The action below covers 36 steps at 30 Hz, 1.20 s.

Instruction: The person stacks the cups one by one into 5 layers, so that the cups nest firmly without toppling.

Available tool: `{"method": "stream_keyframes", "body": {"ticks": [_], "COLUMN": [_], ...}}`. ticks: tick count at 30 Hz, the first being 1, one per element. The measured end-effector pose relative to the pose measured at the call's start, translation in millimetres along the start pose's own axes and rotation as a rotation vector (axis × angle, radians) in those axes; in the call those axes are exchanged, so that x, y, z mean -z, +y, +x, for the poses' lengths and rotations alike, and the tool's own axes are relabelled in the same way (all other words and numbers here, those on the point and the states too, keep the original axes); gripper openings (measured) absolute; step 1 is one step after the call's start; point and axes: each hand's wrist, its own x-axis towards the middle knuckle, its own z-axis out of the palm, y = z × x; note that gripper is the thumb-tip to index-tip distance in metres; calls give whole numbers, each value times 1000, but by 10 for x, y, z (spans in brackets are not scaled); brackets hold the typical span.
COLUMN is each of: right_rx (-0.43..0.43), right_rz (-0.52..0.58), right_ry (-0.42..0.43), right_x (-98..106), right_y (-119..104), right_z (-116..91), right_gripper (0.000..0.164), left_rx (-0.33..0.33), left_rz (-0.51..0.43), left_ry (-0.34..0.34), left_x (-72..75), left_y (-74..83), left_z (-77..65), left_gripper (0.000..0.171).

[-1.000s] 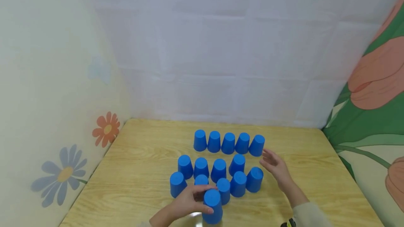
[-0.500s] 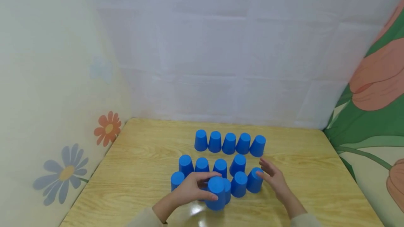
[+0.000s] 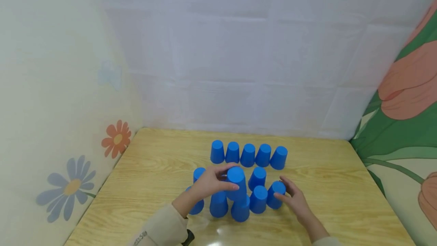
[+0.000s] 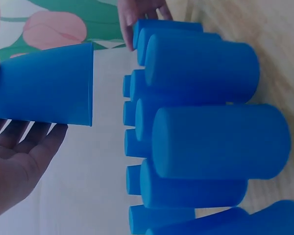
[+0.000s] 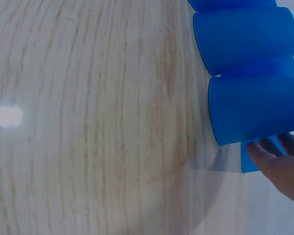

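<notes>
— Above the front row [image 3: 258, 200] of cups, which item is held?
— One held cup [image 3: 236, 179]. Finish: plain blue, smooth. Form: flat closed base uppermost, sides widening downward to a thin rim. The left wrist view shows a gap between this rim and the cups below.
— State of the left hand [image 3: 209, 181]?
— Fingers curled round the held cup, thumb on the near side, the others on the far side.
— State of the right hand [image 3: 295, 200]?
— Located at the right end of the front row. Thumb and fingers are parted and slightly bent about the end cup [image 3: 275, 187]; whether they press on it cannot be told.
— List the remaining cups.
— Front row: five, some partly covered by the left hand and the held cup. Just behind the front row: a middle row [image 3: 257, 177], largely covered likewise. Farther behind the front row: a back row [image 3: 247, 155] of five, side by side.
— Contents?
— Cannot be told. The standing cups are inverted, mouths down on the table [image 3: 160, 170], interiors hidden. The held cup also has its mouth downward, interior hidden.
</notes>
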Motion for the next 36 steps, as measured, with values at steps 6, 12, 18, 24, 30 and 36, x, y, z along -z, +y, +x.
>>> {"method": "stream_keyframes", "body": {"ticks": [6,12,18,24,30,36], "right_rx": [-14,-28,-42,-41,-30,-22], "right_rz": [8,26,12,5,1,11], "right_ry": [25,46,60,65,70,84], "right_x": [-27,-26,-40,-53,-73,-90], "right_y": [60,98,111,137,162,203], "right_z": [0,5,2,-7,2,12], "right_gripper": [70,71,71,71,71,69], "left_rx": [-10,-2,40,96,115,111], "left_rz": [17,92,121,128,138,167], "left_ry": [47,110,152,197,233,255], "left_x": [99,184,224,249,288,288], "left_y": [24,51,91,67,37,34], "left_z": [159,305,423,542,648,745], "left_gripper": [53,57,60,62,60,59]}}
